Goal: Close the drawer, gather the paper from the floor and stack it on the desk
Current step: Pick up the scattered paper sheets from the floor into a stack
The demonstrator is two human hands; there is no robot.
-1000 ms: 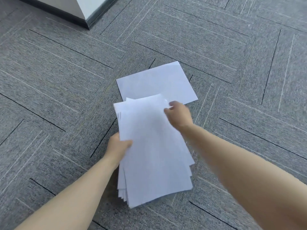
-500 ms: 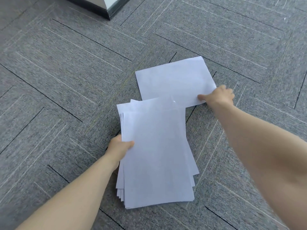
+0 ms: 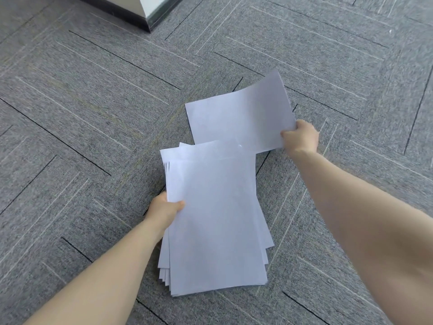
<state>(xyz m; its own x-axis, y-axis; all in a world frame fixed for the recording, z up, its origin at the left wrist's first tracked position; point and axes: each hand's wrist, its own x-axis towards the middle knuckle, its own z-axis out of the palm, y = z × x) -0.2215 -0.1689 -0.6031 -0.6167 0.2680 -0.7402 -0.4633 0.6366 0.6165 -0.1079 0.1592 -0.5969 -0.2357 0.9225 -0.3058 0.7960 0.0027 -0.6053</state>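
A stack of several white paper sheets (image 3: 215,219) hangs over the grey carpet, gripped at its left edge by my left hand (image 3: 164,208), thumb on top. Beyond it lies a single white sheet (image 3: 239,118). My right hand (image 3: 300,137) pinches that sheet's near right corner, and the sheet's right side curls up off the floor while its left side still rests on the carpet. The sheet's near edge is hidden under the top of the stack. No drawer or desk is in view.
Grey carpet tiles (image 3: 93,113) with a line pattern cover the floor all around. A wall corner with a dark baseboard (image 3: 131,15) stands at the top, left of centre.
My right hand left the stack, reached out to the lone sheet, gripped its corner and lifted its right side off the carpet. My left hand kept holding the stack.
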